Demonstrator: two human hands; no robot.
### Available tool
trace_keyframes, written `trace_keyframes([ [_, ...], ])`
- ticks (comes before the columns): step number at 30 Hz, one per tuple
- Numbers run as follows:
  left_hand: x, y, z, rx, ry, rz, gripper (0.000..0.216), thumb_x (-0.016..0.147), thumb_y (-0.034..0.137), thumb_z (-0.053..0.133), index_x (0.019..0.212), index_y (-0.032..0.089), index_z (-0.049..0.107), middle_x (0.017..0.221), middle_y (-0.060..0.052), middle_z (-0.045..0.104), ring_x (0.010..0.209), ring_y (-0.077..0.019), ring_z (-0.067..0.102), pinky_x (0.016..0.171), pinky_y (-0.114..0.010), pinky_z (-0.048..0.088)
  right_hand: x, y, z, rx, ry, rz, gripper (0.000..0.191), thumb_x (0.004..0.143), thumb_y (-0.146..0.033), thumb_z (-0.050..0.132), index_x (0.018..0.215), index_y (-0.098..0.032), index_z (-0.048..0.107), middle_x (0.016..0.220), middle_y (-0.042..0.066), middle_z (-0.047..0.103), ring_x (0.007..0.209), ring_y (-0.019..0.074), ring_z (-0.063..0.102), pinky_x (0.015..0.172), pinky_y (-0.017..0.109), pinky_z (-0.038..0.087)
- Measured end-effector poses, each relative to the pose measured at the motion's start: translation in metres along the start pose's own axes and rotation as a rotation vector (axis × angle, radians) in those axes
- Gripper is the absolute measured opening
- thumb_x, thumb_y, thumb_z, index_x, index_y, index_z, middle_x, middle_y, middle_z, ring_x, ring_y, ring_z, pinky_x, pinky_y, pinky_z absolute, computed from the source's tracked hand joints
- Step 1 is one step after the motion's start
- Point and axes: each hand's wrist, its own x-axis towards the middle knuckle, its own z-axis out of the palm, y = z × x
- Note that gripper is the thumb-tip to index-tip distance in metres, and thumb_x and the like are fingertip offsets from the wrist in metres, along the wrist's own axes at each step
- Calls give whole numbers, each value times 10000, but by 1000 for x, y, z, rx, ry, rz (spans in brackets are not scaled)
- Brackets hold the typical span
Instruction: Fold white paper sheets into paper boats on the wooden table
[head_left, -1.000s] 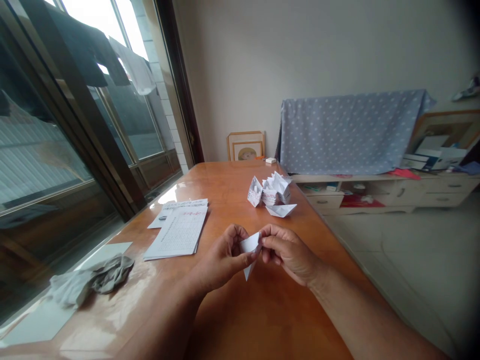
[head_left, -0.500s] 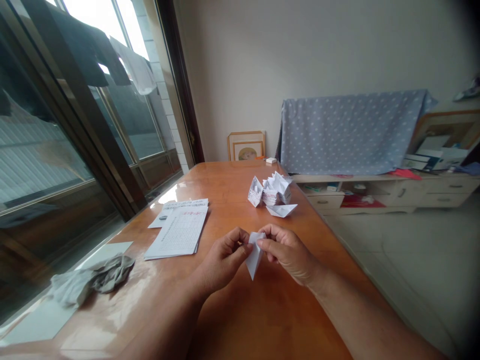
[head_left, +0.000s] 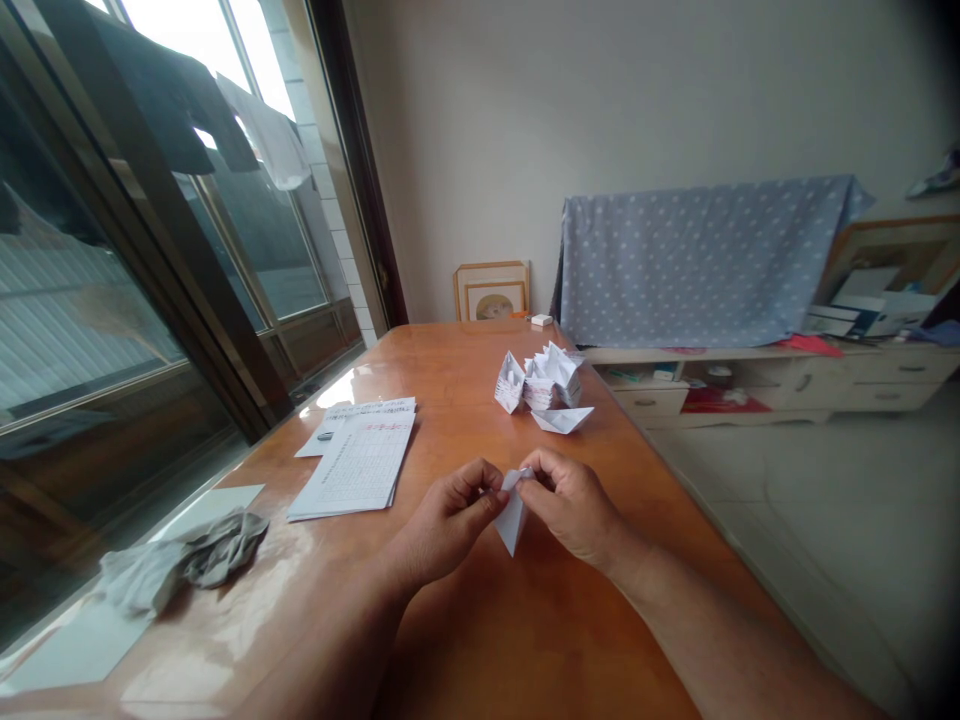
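Both my hands meet over the middle of the orange wooden table [head_left: 480, 640]. My left hand [head_left: 448, 520] and my right hand [head_left: 571, 505] pinch a small folded white paper piece [head_left: 514, 515] between their fingertips; its pointed end hangs down toward the tabletop. Beyond my hands, a cluster of folded paper boats [head_left: 541, 382] stands on the table, with one flatter paper boat [head_left: 562, 419] lying in front of it.
A stack of printed sheets [head_left: 358, 458] lies to the left, a crumpled grey cloth [head_left: 180, 562] nearer the window [head_left: 112, 300]. A small white box [head_left: 541, 320] sits at the table's far end. A low cabinet [head_left: 757, 385] under a dotted blue cover [head_left: 697, 260] stands to the right.
The folded paper has turned from spread sideways to hanging point down, and my fingertips have closed in tighter at its top. My hands stay in the same spot.
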Motion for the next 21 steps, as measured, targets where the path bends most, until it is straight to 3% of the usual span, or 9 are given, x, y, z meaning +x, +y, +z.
trace_keyframes([
  [7,-1,1,-2,-52,-12,-57,203,939,368,617,864,180,592,739,26,534,639,-96,431,621,-229,364,-2,-3,2,-18,-4,-14,74,834,-236,597,765,-213,580,692,-38,534,640,132,476,613,258,396],
  [13,0,1,-2,-54,3,-56,212,927,381,629,900,174,596,801,8,562,672,-103,454,615,-227,367,-3,-4,-2,152,-104,13,32,842,-209,571,871,-212,584,778,-22,583,709,142,529,630,258,429],
  [21,-1,4,-4,-109,53,-110,220,947,399,592,908,185,562,765,25,519,648,-100,444,592,-231,363,-2,-4,-1,315,-135,101,33,876,-227,557,880,-210,529,689,-32,596,587,119,521,544,245,418],
])
